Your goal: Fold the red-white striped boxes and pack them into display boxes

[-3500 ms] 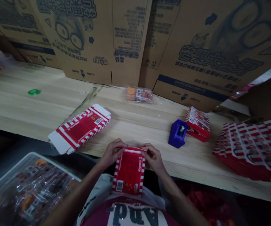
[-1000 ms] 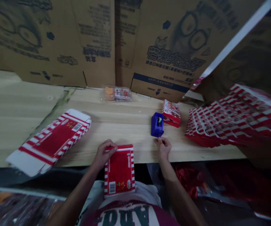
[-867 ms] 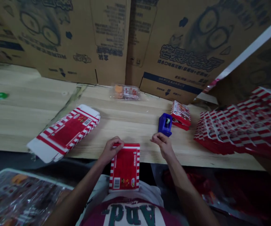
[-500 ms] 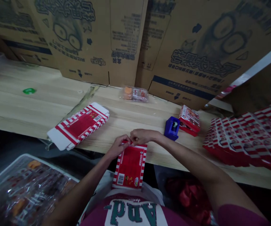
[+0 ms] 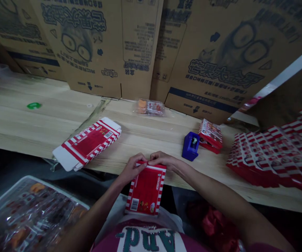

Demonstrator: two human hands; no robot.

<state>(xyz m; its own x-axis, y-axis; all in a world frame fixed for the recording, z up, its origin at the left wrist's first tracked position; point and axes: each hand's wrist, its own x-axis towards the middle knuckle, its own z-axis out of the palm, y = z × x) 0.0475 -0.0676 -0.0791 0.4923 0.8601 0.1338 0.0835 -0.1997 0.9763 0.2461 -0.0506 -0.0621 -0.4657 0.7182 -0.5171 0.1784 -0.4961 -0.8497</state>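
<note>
A red and white striped carton (image 5: 145,190) stands upright against my chest, its top end at the table edge. My left hand (image 5: 132,168) grips the carton's top left corner with curled fingers. My right hand (image 5: 164,161) reaches across and pinches the top flap close to the left hand's fingertips; the two hands nearly touch. A blue tape dispenser (image 5: 190,146) sits on the wooden table (image 5: 22,122) to the right of my hands.
A flattened striped carton (image 5: 88,143) lies at left, a small closed carton (image 5: 211,135) beside the dispenser, a stack of flat cartons (image 5: 277,157) at right. A clear snack pack (image 5: 149,107) and green ring (image 5: 33,105) lie near brown shipping boxes (image 5: 219,59). A tray of wrapped packs (image 5: 27,217) sits lower left.
My right hand came back from beside the blue dispenser to the carton's top edge, meeting the left hand there. The carton stayed against my chest.
</note>
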